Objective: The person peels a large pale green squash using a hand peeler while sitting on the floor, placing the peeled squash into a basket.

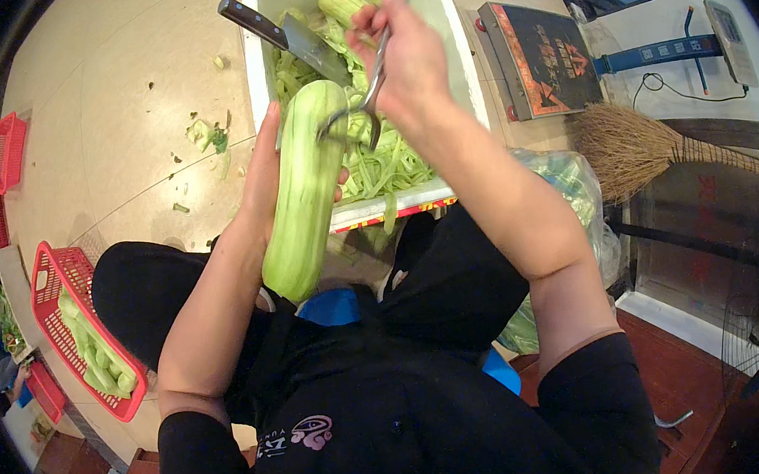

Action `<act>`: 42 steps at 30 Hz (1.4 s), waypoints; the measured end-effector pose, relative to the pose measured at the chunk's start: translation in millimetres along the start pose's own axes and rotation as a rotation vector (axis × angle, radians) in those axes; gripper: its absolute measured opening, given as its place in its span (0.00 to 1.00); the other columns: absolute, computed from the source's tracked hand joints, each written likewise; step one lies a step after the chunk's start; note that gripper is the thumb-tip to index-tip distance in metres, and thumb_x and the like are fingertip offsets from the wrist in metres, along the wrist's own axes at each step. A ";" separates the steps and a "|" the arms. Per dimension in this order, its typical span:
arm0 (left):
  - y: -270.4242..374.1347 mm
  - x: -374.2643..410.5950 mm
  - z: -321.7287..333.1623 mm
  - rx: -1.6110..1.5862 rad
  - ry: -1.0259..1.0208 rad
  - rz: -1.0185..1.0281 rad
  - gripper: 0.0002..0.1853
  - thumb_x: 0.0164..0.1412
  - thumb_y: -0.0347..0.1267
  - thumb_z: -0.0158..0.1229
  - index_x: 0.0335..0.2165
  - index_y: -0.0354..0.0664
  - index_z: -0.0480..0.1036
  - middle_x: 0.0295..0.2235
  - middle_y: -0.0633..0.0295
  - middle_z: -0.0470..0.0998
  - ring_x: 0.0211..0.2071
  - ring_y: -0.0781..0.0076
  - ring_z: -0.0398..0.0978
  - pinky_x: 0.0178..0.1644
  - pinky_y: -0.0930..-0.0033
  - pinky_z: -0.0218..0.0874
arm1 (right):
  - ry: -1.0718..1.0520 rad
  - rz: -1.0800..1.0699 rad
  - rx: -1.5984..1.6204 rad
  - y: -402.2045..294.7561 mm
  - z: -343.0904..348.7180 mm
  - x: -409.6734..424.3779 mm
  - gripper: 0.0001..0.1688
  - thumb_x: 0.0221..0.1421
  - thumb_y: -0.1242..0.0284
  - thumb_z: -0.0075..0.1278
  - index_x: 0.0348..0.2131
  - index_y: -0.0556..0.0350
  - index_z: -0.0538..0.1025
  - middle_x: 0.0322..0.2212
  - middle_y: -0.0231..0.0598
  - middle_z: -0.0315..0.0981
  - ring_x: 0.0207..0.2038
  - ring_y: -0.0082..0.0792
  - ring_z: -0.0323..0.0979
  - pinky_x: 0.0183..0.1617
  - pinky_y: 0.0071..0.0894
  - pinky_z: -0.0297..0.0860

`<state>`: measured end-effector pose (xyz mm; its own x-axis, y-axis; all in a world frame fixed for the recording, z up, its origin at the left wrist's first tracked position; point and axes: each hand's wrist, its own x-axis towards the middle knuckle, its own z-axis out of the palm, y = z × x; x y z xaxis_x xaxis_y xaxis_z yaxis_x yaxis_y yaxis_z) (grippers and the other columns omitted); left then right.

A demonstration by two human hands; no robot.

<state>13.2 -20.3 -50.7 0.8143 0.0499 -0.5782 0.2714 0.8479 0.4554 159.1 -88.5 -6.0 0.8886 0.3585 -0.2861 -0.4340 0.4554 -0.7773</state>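
Note:
My left hand (270,172) holds a long pale-green gourd (306,189), its peeled-looking surface streaked light and dark, tilted over my lap. In my right hand (403,53) is a metal peeler (376,90), its forked head against or just over the gourd's upper right side; touching cannot be told for sure. Beneath both hands stands a white foam box (460,44) holding green peel strips (390,167). A cleaver (313,48) with a dark riveted handle lies across the box's left wall. Another gourd piece (340,4) rests inside near the far end, partly behind my right hand.
At left, a red plastic basket (51,316) holds pale-green gourds (96,353); more red baskets (7,153) stand beyond. Vegetable scraps (202,136) lie on the tiled floor. A platform scale (544,60), a straw broom (631,144) and a plastic bag (566,178) are at right. A person is at far left.

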 end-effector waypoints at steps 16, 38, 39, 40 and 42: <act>-2.6 -7.2 6.5 0.011 -0.122 -0.036 0.35 0.59 0.59 0.34 0.46 0.42 0.66 0.35 0.54 0.74 0.25 0.68 0.73 0.25 0.67 0.66 | -0.022 -0.197 -0.025 -15.5 -9.9 41.3 0.15 0.54 0.71 0.41 0.17 0.58 0.63 0.23 0.37 0.65 0.27 0.27 0.63 0.40 0.26 0.63; -3.9 -3.5 0.5 -0.036 -0.100 -0.109 0.33 0.59 0.59 0.33 0.41 0.43 0.68 0.26 0.57 0.73 0.21 0.67 0.71 0.23 0.66 0.66 | -0.079 0.034 0.003 10.7 2.9 -14.1 0.16 0.57 0.71 0.41 0.18 0.57 0.63 0.22 0.37 0.66 0.30 0.26 0.63 0.39 0.28 0.65; -6.0 -3.1 6.0 -0.015 -0.076 -0.099 0.32 0.59 0.59 0.33 0.41 0.44 0.69 0.25 0.57 0.73 0.19 0.67 0.69 0.22 0.67 0.65 | -0.128 -0.063 -0.114 11.8 -1.3 -12.7 0.16 0.57 0.71 0.41 0.18 0.57 0.63 0.22 0.37 0.66 0.30 0.26 0.63 0.40 0.29 0.65; -7.0 -3.9 9.7 0.006 -0.050 -0.088 0.32 0.58 0.59 0.33 0.40 0.45 0.69 0.24 0.57 0.72 0.18 0.68 0.67 0.20 0.68 0.63 | -0.178 -0.157 -0.231 14.3 -6.1 -9.5 0.16 0.57 0.71 0.41 0.18 0.57 0.63 0.22 0.36 0.65 0.30 0.26 0.63 0.41 0.30 0.66; -7.9 -7.4 17.5 0.053 -0.009 -0.163 0.33 0.58 0.60 0.33 0.40 0.45 0.69 0.23 0.57 0.72 0.18 0.68 0.67 0.19 0.69 0.61 | -0.115 -0.140 -0.267 10.7 -12.1 14.3 0.13 0.57 0.72 0.41 0.20 0.56 0.63 0.22 0.36 0.65 0.30 0.26 0.64 0.41 0.31 0.66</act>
<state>14.0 -36.6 -38.2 0.7619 -0.0914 -0.6412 0.4269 0.8153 0.3911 168.9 -88.3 -25.2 0.9077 0.4044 -0.1120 -0.2405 0.2826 -0.9286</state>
